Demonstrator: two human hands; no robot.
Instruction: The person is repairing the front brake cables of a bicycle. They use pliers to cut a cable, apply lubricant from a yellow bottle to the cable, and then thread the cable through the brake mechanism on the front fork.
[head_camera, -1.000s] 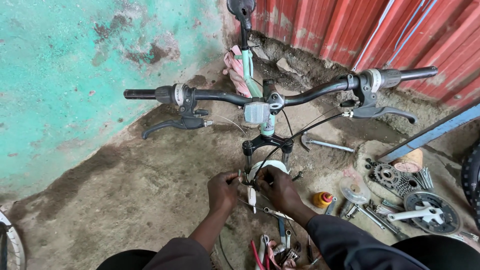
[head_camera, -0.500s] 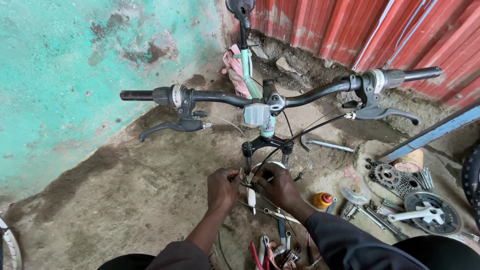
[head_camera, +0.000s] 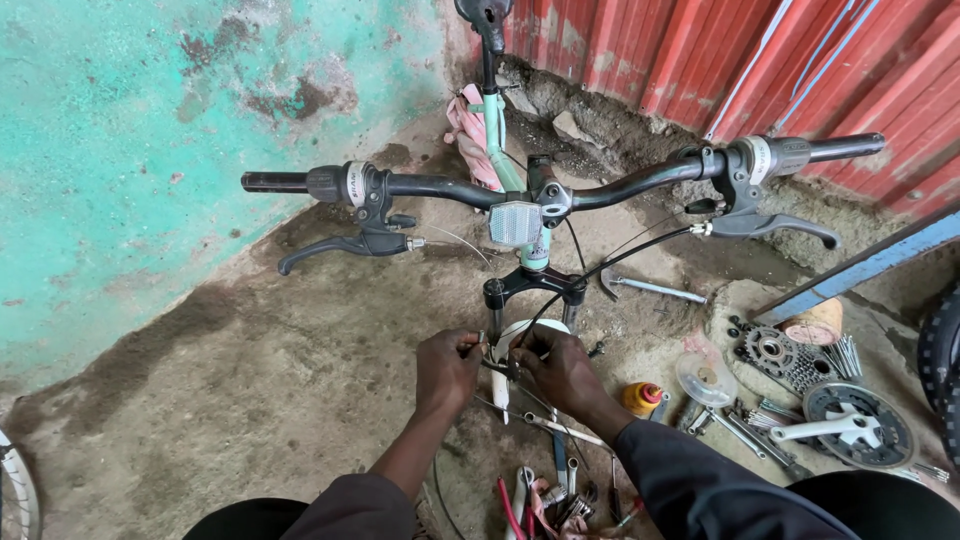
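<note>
Left grip: the left hand (head_camera: 447, 368) is pinching with curled fingers at the front brake (head_camera: 497, 362) on the left side of the fork; what exactly sits between the fingertips is too small to tell.
Right grip: the right hand (head_camera: 560, 370) is closing around the brake parts on the right side of the fork, fingertips pressing in toward the left hand; the two hands are working almost touching.
Brake location: sitting low on the black suspension fork (head_camera: 533, 287), just under the fork crown and over the white mudguard (head_camera: 503, 390).
Cable: a black brake cable (head_camera: 620, 258) is running from between the hands up to the right brake lever (head_camera: 770, 222).
Handlebar: the black handlebar (head_camera: 560, 190) is spanning the view above the hands, a clear reflector (head_camera: 514, 223) hanging at its stem, the left brake lever (head_camera: 345, 246) drooping under the left end.
Ground near the hands: a thin metal rod (head_camera: 560, 428) is lying just under the right wrist, pliers and spanners (head_camera: 545, 490) lying close to the knees.
Further right: an orange-topped small bottle (head_camera: 642, 397), a sprocket cluster (head_camera: 775, 352) and a crankset (head_camera: 850, 428) are resting on the dirt floor (head_camera: 250, 400).
Surround: a teal wall (head_camera: 130, 150) is standing on the left, a red corrugated sheet (head_camera: 760, 60) on the right.
</note>
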